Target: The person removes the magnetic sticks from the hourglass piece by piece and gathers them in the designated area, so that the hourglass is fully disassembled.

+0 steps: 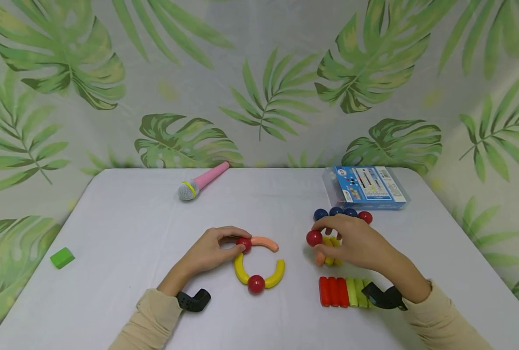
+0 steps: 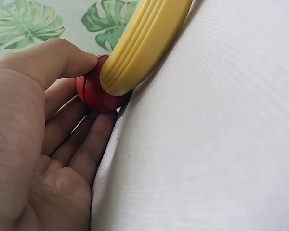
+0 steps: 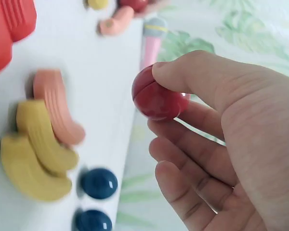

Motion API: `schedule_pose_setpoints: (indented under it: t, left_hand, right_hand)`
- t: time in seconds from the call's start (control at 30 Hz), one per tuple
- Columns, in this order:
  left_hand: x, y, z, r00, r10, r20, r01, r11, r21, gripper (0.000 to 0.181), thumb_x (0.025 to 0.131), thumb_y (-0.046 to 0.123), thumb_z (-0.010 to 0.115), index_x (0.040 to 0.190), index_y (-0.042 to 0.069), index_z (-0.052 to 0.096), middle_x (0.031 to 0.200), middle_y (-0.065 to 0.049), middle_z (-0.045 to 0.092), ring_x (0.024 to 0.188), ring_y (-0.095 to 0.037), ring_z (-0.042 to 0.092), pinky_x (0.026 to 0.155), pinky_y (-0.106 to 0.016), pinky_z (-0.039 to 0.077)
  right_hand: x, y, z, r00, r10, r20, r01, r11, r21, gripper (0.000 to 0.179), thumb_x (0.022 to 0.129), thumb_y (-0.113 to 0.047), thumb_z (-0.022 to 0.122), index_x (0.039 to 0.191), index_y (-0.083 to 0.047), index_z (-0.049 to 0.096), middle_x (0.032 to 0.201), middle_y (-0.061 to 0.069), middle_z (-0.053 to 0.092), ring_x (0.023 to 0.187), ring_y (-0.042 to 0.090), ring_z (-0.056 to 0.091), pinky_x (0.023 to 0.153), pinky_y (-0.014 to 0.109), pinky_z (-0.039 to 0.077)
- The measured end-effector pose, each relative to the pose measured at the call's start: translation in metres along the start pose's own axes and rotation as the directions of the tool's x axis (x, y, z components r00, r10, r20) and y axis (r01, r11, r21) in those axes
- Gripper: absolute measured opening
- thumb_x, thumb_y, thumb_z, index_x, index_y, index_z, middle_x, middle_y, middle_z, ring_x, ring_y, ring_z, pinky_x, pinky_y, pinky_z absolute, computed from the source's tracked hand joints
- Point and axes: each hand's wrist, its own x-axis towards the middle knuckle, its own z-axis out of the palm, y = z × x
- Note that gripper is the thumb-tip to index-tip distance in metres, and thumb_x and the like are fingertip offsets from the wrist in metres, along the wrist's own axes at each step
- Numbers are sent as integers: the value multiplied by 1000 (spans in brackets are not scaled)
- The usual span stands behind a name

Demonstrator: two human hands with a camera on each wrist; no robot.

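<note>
My left hand (image 1: 217, 248) pinches a red ball (image 2: 98, 91) that joins a curved yellow rod (image 2: 144, 48) and a curved peach rod (image 1: 265, 242). These belong to a partial ring on the table, with a second red ball (image 1: 256, 284) at its near side and another yellow rod (image 1: 275, 274) curving up at its right. Between thumb and fingers, my right hand (image 1: 351, 240) holds a loose red ball (image 3: 159, 96) raised over the table. Below that hand lie a peach rod (image 3: 58, 106) and yellow curved rods (image 3: 36, 168).
Several dark blue balls (image 1: 320, 215) and a red ball (image 1: 365, 217) line up behind the right hand. Red and lime straight rods (image 1: 331, 291) lie nearer. A blue-labelled box (image 1: 370, 187), a pink microphone (image 1: 204, 181) and a green block (image 1: 62, 257) also sit on the table.
</note>
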Motion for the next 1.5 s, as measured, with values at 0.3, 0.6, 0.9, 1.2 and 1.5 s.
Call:
schedule_pose_setpoints:
  t: [0.3, 0.6, 0.9, 1.2, 1.5]
  left_hand:
    - [-1, -1, 0, 1000, -4, -5, 4, 1000, -4, 27, 98, 21, 72, 124, 22, 73, 123, 7, 71, 112, -12, 67, 102, -26, 54]
    - [-1, 0, 0, 1000, -13, -5, 13, 1000, 13, 27, 98, 21, 72, 125, 23, 73, 124, 5, 71, 113, -13, 66, 104, -29, 53]
    - [-1, 1, 0, 999, -42, -6, 42, 999, -1, 27, 98, 22, 72, 124, 24, 73, 123, 8, 71, 113, -12, 66, 103, -28, 53]
    - [0, 2, 0, 999, -36, -5, 36, 999, -2, 26, 97, 22, 73, 123, 26, 73, 122, 10, 71, 113, -9, 66, 103, -26, 53]
    - [0, 2, 0, 999, -33, -2, 33, 999, -3, 27, 98, 23, 73, 125, 25, 73, 123, 8, 71, 113, -11, 66, 102, -26, 53]
  right_hand:
    - [-19, 39, -7, 985, -5, -172, -5, 998, -57, 36, 83, -19, 88, 115, -14, 73, 93, -2, 69, 82, 15, 59, 66, 25, 54]
    - [-35, 103, -16, 939, 132, -319, -156, 986, -50, 36, 86, -22, 84, 116, -7, 70, 94, 13, 73, 76, 23, 62, 59, 25, 50]
    - [-37, 148, -10, 891, 277, -359, -290, 957, 20, 41, 91, -27, 79, 121, -1, 66, 103, 25, 72, 88, 39, 68, 60, 28, 50]
    - [-33, 161, -1, 899, 365, -240, -366, 930, 45, 47, 95, -32, 74, 126, 0, 62, 114, 26, 70, 102, 43, 64, 67, 31, 47]
    - [-33, 164, 3, 918, 335, -213, -332, 942, 48, 46, 94, -25, 75, 130, 0, 59, 122, 26, 68, 106, 43, 62, 71, 39, 54]
